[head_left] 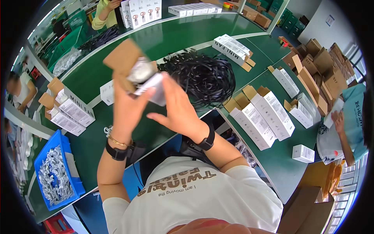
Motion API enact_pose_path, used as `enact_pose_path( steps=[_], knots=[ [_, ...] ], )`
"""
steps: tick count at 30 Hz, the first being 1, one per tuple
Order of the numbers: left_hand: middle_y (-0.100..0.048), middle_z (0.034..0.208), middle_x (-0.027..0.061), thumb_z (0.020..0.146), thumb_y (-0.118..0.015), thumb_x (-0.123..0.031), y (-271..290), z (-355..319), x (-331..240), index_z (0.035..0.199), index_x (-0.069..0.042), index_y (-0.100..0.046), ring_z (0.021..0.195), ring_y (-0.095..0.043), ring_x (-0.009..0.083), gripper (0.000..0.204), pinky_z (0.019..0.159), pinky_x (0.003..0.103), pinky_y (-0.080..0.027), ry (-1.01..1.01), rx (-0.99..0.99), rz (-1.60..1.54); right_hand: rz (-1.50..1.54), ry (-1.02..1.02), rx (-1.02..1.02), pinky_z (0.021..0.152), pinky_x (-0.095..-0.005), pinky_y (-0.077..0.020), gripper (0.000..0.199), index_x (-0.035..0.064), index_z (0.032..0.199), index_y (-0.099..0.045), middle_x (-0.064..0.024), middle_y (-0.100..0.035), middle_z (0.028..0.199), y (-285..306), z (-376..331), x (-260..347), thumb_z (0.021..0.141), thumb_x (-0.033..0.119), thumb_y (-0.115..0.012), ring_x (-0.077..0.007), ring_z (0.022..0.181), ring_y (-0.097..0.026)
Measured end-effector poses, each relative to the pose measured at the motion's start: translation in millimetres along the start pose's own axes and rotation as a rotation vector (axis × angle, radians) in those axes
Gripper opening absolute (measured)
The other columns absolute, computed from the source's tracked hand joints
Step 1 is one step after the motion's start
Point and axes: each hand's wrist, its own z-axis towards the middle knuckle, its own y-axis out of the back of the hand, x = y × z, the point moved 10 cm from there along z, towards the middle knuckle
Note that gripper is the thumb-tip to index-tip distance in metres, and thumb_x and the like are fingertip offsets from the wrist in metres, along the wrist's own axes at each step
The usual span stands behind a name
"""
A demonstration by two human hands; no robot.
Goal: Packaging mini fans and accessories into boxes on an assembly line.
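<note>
A small white carton [156,89] with brown flaps standing up is tilted over the table. Inside it sits a whitish item [142,72], blurred, its kind unclear. My left hand [130,107] is closed around the carton's lower side. The fingers of my right hand [180,113] lie straight along the carton's right side, with the thumb spread away from it. Just beyond the carton is a tangled heap of black straps [200,78]. Another white box [106,93] lies partly hidden behind my left hand.
On the left are open white fan boxes [72,110] and a blue bin [76,171] of grey-white cords. Open white cartons [263,119] stand right, and a small closed box [303,153] sits near the edge. Co-workers are at the far left, far side and right.
</note>
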Motion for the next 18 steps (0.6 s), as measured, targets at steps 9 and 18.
enact_pose_path(
  steps=[9, 18],
  knots=[
    [-0.043, 0.131, 0.0179, 0.073, -0.075, -0.016, -53, 14, 14, 0.137, -0.004, -0.034, 0.123, -0.043, 0.0347, 0.077, 0.100, 0.043, -0.040, -0.332, 0.484, 0.644, -0.193, -0.396, -0.065, 0.088, -0.0289, -0.0402, 0.086, 0.0063, 0.139, -0.039, -0.0086, -0.046, 0.132, 163, -34, -31, 0.061, -0.003, -0.073, -0.0182, 0.108, -0.048],
    [-0.046, 0.127, 0.0184, 0.066, -0.079, -0.015, 18, 75, 130, 0.143, -0.020, -0.031, 0.119, -0.045, 0.0362, 0.090, 0.096, 0.039, -0.040, -0.012, 0.502, 1.337, -0.960, -0.559, 0.410, 0.095, -0.0397, -0.0406, 0.067, 0.0071, 0.130, -0.049, -0.0145, -0.054, 0.125, 249, -100, -64, 0.066, -0.001, -0.070, -0.0316, 0.113, -0.051]
  ],
)
